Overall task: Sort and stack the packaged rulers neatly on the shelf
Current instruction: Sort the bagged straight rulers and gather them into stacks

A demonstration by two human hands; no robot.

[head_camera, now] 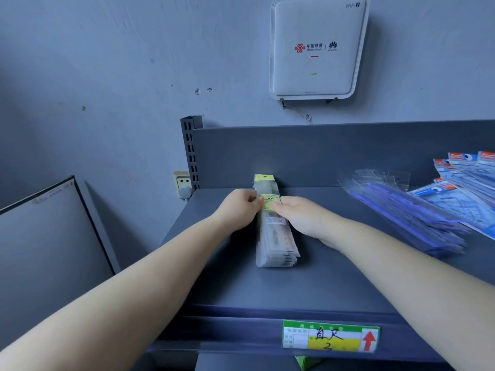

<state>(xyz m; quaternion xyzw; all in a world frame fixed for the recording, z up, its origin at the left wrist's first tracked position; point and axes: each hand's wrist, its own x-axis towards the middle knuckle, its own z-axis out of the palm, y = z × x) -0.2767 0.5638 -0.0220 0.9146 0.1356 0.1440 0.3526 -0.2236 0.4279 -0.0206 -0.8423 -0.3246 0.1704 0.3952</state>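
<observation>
The left hand (241, 207) and right hand (302, 218) each pinched a side of the ruler stack (273, 231) lying on the shelf (294, 287), squaring its edges.

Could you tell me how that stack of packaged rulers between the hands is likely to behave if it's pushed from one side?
The stack is many thin packets in glossy sleeves, so layers would probably slide and fan; its near ends already look staggered. The left hand and right hand squeeze it from both sides, which likely keeps it square. The rulers probably keep it stiff lengthwise.
</observation>
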